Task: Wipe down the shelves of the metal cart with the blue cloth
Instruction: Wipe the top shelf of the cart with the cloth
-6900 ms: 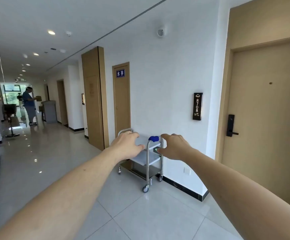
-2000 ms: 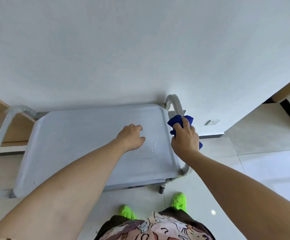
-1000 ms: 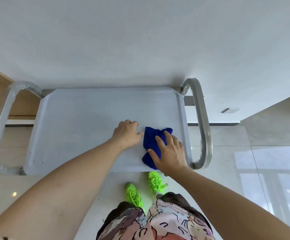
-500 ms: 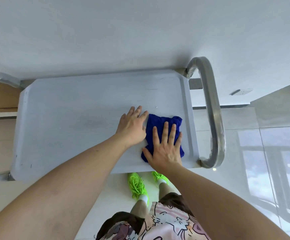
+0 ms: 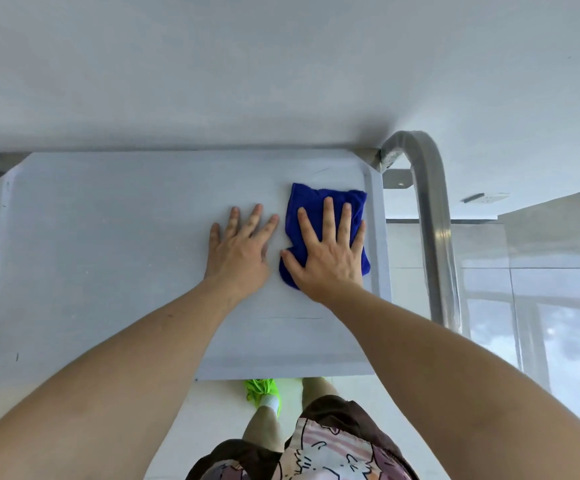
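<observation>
Looking straight down from the head camera, the top shelf [image 5: 108, 254] of the metal cart fills the middle of the view, pale grey and pushed up against a white wall [image 5: 281, 64]. The blue cloth [image 5: 311, 209] lies flat on that shelf, near its right edge and toward the back corner, just beside the raised rim. The right hand [image 5: 326, 258] presses down on the cloth, palm flat and fingers [image 5: 328, 216] spread wide, not clutching anything; cloth shows beyond the fingertips and along both sides of the palm. The left hand [image 5: 238, 251] lies open too, flat on bare metal just beside the cloth, fingers fanned out; whether it touches the cloth's edge I cannot tell. Both forearms reach in from the bottom corners. On the right, the cart's tubular steel handle [image 5: 434, 237] curves up from the back corner and runs down alongside the shelf. Below the shelf's near edge, a bright green shoe [image 5: 262, 389] stands on the glossy tiled floor [image 5: 558, 341], with patterned shorts [image 5: 316, 452] at the bottom edge. A small white wall outlet [image 5: 486, 198] sits low on the wall to the right.
</observation>
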Demonstrator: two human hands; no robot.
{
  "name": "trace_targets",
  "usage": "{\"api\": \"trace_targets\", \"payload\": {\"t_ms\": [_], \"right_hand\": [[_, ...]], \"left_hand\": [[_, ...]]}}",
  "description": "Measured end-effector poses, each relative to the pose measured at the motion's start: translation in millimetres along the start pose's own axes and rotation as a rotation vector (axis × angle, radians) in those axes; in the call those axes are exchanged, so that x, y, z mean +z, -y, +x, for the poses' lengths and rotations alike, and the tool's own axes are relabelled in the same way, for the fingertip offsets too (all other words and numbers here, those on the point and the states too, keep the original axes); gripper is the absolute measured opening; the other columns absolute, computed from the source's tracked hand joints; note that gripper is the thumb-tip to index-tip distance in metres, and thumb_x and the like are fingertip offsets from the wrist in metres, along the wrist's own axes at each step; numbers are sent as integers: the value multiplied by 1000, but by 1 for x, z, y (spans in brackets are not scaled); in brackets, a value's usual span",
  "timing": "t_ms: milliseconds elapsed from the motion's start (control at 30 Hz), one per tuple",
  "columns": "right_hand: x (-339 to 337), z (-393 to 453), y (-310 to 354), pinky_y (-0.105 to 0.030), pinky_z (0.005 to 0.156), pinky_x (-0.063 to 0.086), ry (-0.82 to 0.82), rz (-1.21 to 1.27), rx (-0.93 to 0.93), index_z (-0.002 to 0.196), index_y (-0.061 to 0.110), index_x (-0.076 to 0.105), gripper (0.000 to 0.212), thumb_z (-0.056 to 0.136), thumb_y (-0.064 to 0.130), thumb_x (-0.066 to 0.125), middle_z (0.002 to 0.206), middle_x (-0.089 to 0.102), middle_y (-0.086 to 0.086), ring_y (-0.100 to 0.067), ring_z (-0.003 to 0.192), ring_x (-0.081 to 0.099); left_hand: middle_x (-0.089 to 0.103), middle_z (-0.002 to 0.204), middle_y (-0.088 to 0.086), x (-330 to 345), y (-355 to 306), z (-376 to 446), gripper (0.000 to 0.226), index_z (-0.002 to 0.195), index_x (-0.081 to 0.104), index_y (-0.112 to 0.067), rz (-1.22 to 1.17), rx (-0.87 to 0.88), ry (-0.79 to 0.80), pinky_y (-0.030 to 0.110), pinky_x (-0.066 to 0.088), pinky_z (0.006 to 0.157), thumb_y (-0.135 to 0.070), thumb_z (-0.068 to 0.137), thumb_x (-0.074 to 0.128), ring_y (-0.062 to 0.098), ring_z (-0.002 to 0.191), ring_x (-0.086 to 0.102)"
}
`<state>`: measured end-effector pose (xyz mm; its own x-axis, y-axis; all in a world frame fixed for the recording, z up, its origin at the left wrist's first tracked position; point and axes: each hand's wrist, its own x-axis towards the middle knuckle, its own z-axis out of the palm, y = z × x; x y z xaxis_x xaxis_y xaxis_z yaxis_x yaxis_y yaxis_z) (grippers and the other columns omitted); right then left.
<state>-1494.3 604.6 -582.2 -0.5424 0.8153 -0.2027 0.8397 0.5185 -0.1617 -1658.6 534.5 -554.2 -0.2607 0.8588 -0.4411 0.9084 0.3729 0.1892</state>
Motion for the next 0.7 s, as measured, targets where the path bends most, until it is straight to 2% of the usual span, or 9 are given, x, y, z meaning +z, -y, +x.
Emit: {"api": "trace_targets", "payload": {"t_ms": [100,200,267,333,400,567,700], "right_hand": [[-9,38,-6,-66,116,-3,5,2,36,158,35,7,81,89,75,23,167,-5,-11,-40,150,-14],[-16,69,-8,-66,116,-2,-11,7,61,158,35,8,82,88,76,23,167,-5,-11,-40,150,-12],[-19,80,-8,-66,116,-1,-25,10,65,158,34,10,82,88,75,24,167,-4,-11,-40,150,-11],[-20,83,-7,-67,116,-1,-35,3,58,158,33,11,82,88,74,24,167,-3,-12,-41,150,-9],[-21,83,-7,-67,116,-2,-30,-12,48,158,31,12,82,89,74,24,166,-2,-14,-43,150,-8],[-31,84,-13,-67,115,0,-14,-176,-54,157,15,21,88,92,73,16,162,10,-28,-48,149,1],[-30,77,-23,-65,117,2,-4,-80,-69,158,18,16,86,92,74,18,165,1,-22,-43,150,-4]], "left_hand": [[-10,163,-14,3,1,1,69,152,-4,-47,-3,-10,-18,55,3,120,-28,100,37,26,151,-11],[-13,163,-16,3,3,3,63,151,-8,-49,-13,-10,-15,53,0,120,-31,102,29,24,150,-14],[-15,162,-15,3,4,4,61,150,-11,-49,3,-3,12,53,0,120,-46,101,26,24,150,-15],[-18,160,-15,1,3,5,67,149,-14,-50,20,-10,39,52,0,121,-66,94,22,23,149,-16],[-18,160,-15,0,2,5,73,149,-13,-50,36,-17,50,52,0,121,-73,89,21,23,150,-16],[-14,162,-13,-3,-5,6,73,150,-10,-48,46,-53,66,53,3,121,-69,92,28,23,150,-15],[-15,162,-13,-3,-8,4,72,150,-11,-47,49,-62,62,53,3,121,-67,93,30,23,150,-15]]}}
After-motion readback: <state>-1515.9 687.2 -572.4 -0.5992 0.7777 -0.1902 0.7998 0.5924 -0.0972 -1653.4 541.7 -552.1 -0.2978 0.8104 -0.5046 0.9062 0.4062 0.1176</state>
